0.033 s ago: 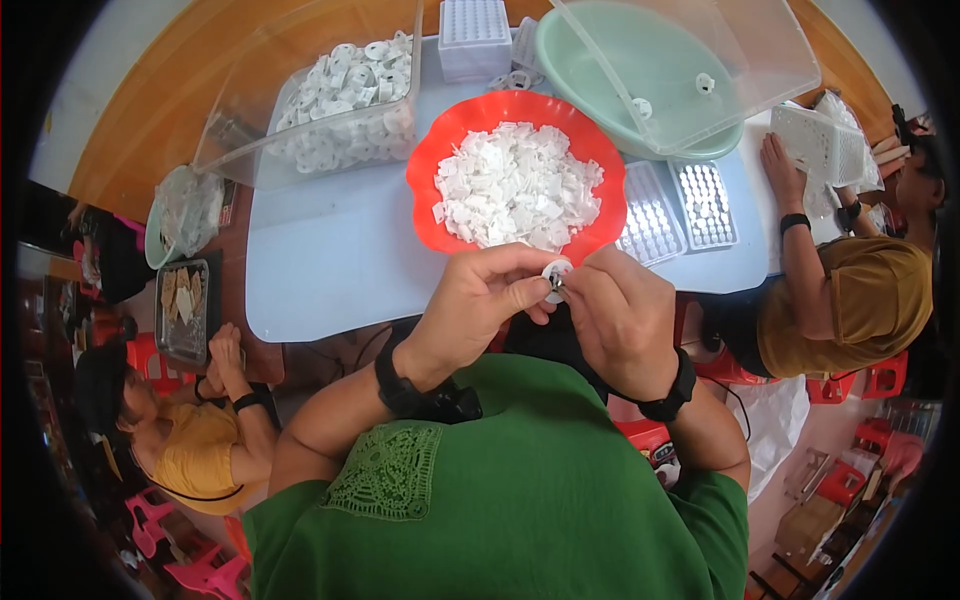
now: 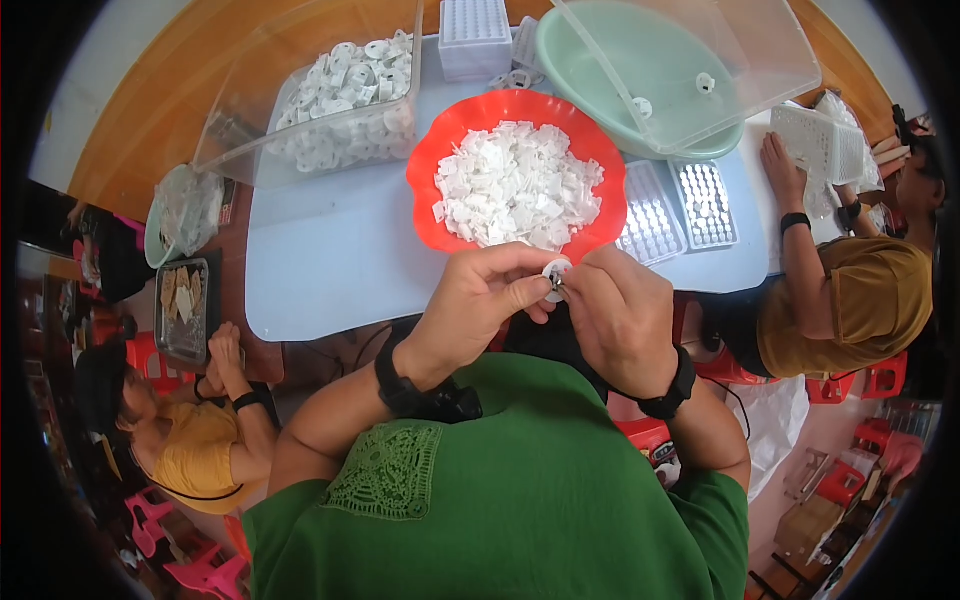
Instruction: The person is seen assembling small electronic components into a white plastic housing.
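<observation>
Between thumb and fingers, my left hand (image 2: 480, 305) pinches a small round white plastic piece (image 2: 558, 267) with a dark, shiny spot in its middle. My right hand (image 2: 625, 315) is closed, its fingertips pressed against the right side of that piece; what they pinch is hidden. Just beyond both hands stands a scalloped red bowl (image 2: 425, 205) heaped with flat white plastic chips (image 2: 515, 185). Farther left, a clear plastic bin (image 2: 235, 150) holds many round white pieces (image 2: 350, 85) like the one in my hand.
A pale green basin (image 2: 570, 60) with a few round pieces sits at the far right, a clear lid or bin overlapping it. Two trays of small parts (image 2: 705, 205) lie right of the bowl. White stacked trays (image 2: 474, 40) stand behind. Co-workers (image 2: 850, 300) sit on both sides.
</observation>
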### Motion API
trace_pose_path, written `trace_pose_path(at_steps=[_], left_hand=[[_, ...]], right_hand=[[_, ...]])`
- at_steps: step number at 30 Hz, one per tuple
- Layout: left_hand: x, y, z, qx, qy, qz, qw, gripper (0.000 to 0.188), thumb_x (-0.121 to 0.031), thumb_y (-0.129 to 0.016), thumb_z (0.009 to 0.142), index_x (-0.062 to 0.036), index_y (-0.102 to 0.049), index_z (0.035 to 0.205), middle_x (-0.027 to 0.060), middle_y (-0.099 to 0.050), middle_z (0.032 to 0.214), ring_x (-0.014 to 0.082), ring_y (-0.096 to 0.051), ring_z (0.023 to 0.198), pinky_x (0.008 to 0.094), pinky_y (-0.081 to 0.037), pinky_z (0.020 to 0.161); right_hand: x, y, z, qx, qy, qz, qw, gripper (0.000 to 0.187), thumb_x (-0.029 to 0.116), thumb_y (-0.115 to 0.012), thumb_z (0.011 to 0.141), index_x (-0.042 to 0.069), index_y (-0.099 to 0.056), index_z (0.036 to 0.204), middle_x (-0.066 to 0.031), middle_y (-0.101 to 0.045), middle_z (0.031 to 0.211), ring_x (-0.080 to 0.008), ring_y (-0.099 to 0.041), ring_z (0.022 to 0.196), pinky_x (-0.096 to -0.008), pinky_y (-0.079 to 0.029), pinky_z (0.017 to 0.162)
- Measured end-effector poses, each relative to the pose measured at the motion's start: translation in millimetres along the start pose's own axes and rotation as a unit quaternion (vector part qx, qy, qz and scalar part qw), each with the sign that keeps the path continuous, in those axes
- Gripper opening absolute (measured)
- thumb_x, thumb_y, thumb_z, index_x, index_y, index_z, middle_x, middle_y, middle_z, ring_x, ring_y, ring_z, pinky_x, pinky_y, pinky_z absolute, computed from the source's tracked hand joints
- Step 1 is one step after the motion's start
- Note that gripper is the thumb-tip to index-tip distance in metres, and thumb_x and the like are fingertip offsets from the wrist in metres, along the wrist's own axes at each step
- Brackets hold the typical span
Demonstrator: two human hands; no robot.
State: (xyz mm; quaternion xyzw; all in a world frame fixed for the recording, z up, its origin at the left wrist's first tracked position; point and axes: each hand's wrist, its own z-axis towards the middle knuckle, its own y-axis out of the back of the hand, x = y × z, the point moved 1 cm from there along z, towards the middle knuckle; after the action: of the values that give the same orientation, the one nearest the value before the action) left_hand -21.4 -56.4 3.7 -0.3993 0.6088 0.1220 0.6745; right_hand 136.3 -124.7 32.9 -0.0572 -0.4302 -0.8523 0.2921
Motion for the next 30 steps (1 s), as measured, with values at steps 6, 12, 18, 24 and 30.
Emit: trace_pose_path(at_steps=[6, 12, 18, 24, 30], left_hand=[[1.0, 0.9, -0.3, -0.003, 0.022, 0.023, 0.999, 0.025, -0.006, -0.058, 0.092, 0.0048, -0.061, 0.114, 0.0091, -0.066, 0.090, 0.0120, -0.063, 0.074, 0.0249, -0.054, 0.068], [-4.1, -1.5, 2.2, -0.004, 0.004, 0.034, 0.999, 0.025, -0.004, -0.055, 0.093, 0.0040, -0.061, 0.115, 0.0071, -0.066, 0.088, 0.0105, -0.061, 0.072, 0.0239, -0.052, 0.068], [-4.4, -0.1, 0.3, -0.017, 0.011, 0.074, 0.997, 0.024, -0.003, -0.053, 0.094, 0.0047, -0.061, 0.115, 0.0074, -0.066, 0.088, 0.0107, -0.062, 0.075, 0.0241, -0.052, 0.069], [-5.1, -1.2, 2.1, -0.024, 0.041, 0.040, 0.998, 0.024, -0.003, -0.054, 0.093, 0.0057, -0.060, 0.115, 0.0096, -0.067, 0.091, 0.0123, -0.063, 0.076, 0.0239, -0.054, 0.068], [-7.8, 0.3, 6.9, -0.023, 0.034, -0.021, 0.999, 0.025, -0.007, -0.057, 0.093, 0.0046, -0.060, 0.115, 0.0106, -0.067, 0.095, 0.0128, -0.064, 0.078, 0.0237, -0.055, 0.069]], right_hand=[[-6.7, -5.9, -0.4, 0.025, 0.043, 0.001, 0.999, 0.015, 0.001, -0.061, 0.068, 0.002, -0.051, 0.079, -0.0093, -0.045, 0.072, -0.0241, -0.050, 0.058, -0.0358, -0.039, 0.047], [-11.1, -6.6, 3.3, 0.017, -0.020, 0.047, 0.999, 0.013, -0.001, -0.062, 0.071, 0.002, -0.052, 0.078, -0.0102, -0.047, 0.069, -0.0275, -0.053, 0.056, -0.0355, -0.041, 0.048], [-22.7, -7.2, 1.1, 0.081, -0.251, 0.263, 0.928, 0.017, -0.002, -0.070, 0.074, 0.001, -0.055, 0.079, -0.0072, -0.055, 0.067, -0.0148, -0.054, 0.055, -0.0287, -0.042, 0.051], [-32.4, -7.9, 4.2, 0.111, -0.362, 0.456, 0.806, 0.014, 0.002, -0.069, 0.082, 0.001, -0.055, 0.082, -0.0002, -0.058, 0.071, -0.0060, -0.053, 0.059, -0.0216, -0.043, 0.052], [-27.4, -3.5, 7.9, 0.081, -0.404, 0.537, 0.736, 0.015, 0.004, -0.068, 0.083, 0.002, -0.054, 0.085, -0.0008, -0.058, 0.074, -0.0041, -0.054, 0.061, -0.0187, -0.045, 0.050]])
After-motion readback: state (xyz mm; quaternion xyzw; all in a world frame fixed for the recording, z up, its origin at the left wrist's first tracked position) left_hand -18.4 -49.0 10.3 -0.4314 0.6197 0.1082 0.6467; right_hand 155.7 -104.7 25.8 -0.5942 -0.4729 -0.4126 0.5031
